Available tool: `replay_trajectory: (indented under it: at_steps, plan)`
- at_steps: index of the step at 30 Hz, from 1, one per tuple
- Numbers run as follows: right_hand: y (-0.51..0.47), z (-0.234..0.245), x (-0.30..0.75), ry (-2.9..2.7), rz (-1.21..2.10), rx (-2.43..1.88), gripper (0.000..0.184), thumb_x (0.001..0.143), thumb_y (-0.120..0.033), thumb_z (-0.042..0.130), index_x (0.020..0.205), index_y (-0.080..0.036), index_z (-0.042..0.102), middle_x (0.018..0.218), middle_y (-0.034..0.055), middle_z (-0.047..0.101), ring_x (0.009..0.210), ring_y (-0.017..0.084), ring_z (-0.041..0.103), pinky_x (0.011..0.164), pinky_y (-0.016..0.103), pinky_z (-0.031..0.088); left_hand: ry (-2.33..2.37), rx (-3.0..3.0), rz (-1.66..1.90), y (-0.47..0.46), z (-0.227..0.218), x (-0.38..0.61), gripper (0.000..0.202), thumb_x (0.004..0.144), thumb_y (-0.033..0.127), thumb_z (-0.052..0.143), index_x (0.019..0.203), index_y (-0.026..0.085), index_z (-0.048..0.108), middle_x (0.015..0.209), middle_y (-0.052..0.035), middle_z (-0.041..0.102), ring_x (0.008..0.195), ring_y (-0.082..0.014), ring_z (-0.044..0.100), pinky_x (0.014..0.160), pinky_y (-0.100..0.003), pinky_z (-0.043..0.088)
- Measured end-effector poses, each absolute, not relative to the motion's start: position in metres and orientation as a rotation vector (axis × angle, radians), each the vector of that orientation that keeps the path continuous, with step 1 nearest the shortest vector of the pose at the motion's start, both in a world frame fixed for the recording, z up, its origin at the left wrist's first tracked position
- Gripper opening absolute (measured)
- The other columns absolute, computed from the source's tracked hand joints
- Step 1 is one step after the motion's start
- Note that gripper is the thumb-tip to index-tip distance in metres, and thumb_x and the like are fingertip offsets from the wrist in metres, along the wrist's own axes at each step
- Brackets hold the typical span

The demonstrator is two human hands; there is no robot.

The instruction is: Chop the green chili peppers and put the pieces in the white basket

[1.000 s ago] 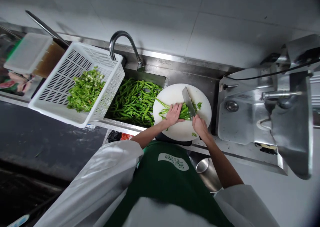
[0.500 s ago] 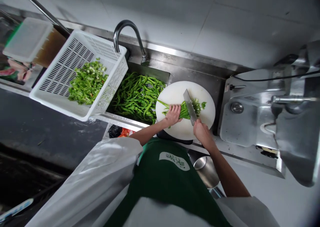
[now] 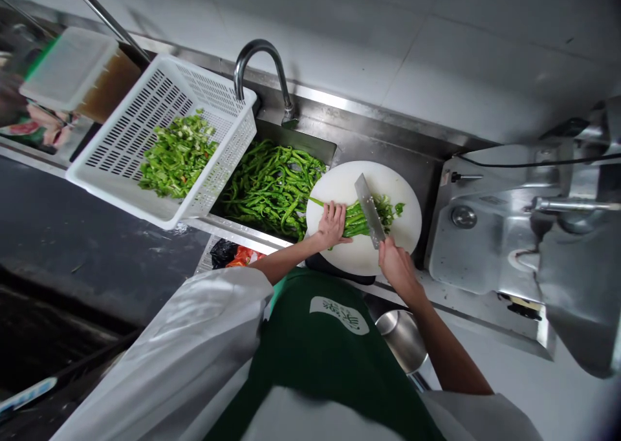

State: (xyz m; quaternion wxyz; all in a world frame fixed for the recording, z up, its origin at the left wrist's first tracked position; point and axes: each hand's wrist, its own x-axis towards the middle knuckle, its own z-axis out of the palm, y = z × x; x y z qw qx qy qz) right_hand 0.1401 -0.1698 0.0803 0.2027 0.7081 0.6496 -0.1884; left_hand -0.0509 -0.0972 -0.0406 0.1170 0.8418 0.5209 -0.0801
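On a round white cutting board [image 3: 339, 260] lies a bunch of long green chili peppers [image 3: 356, 221]. My left hand [image 3: 332, 225] presses down on the bunch with its fingers over the peppers. In my right hand [image 3: 396, 264] is the handle of a cleaver [image 3: 369, 211], its broad blade standing across the peppers' right part. Cut pepper pieces [image 3: 389, 211] lie just right of the blade, some against it. Left of the board, a sink holds many whole green peppers [image 3: 276, 185].
A white slotted basket [image 3: 116, 189] with chopped peppers [image 3: 177, 153] rests at the sink's left. A curved faucet [image 3: 264, 46] rises behind the sink. To the right stands a metal machine [image 3: 466, 247] with a cable. A metal pot [image 3: 402, 337] sits below the counter.
My left hand has slid a little left along the peppers, showing more of them beside the blade. The cleaver stays over the bunch. The whole view has shifted slightly.
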Motion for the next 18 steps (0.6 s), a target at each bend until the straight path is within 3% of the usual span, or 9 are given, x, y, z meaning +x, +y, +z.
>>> replay_trajectory:
  at_steps: [7,10,15,18]
  plan:
    - [-0.151,0.041,0.121,1.776,-0.611,2.009,0.033,0.112,-0.027,0.029,0.123,-0.008,0.054,0.106,0.0212,0.075,0.101,0.028,0.074,0.081,0.032,0.047,1.498,2.463,-0.279,-0.095,-0.04,-0.043,0.11,0.088,0.066,0.065,0.165,-0.003,0.025,0.163,-0.0274,0.037,0.156,-0.0482,0.024,0.129,-0.059,0.016]
    - [-0.14,0.03,0.123,1.8,-0.62,2.036,0.033,0.112,-0.027,0.03,0.125,-0.008,0.054,0.107,0.0205,0.075,0.101,0.028,0.074,0.08,0.032,0.047,1.503,2.457,-0.324,-0.092,-0.034,-0.044,0.114,0.087,0.068,0.066,0.165,-0.004,0.022,0.165,-0.029,0.034,0.157,-0.0474,0.022,0.13,-0.06,0.014]
    - [-0.145,0.058,0.135,1.863,-0.551,1.994,0.033,0.112,-0.03,0.03,0.122,-0.011,0.056,0.103,0.0185,0.076,0.095,0.029,0.075,0.078,0.033,0.046,1.548,2.434,-0.321,-0.094,-0.022,-0.059,0.124,0.086,0.078,0.061,0.165,-0.007,0.015,0.169,-0.0338,0.019,0.16,-0.048,0.01,0.128,-0.067,0.006]
    - [-0.157,0.075,0.134,1.884,-0.525,1.94,0.034,0.112,-0.031,0.029,0.121,-0.012,0.055,0.099,0.0183,0.076,0.092,0.029,0.075,0.076,0.032,0.046,1.536,2.405,-0.338,-0.097,-0.021,-0.067,0.121,0.087,0.075,0.062,0.165,-0.006,0.018,0.17,-0.0331,0.02,0.16,-0.0482,0.01,0.128,-0.067,0.007]
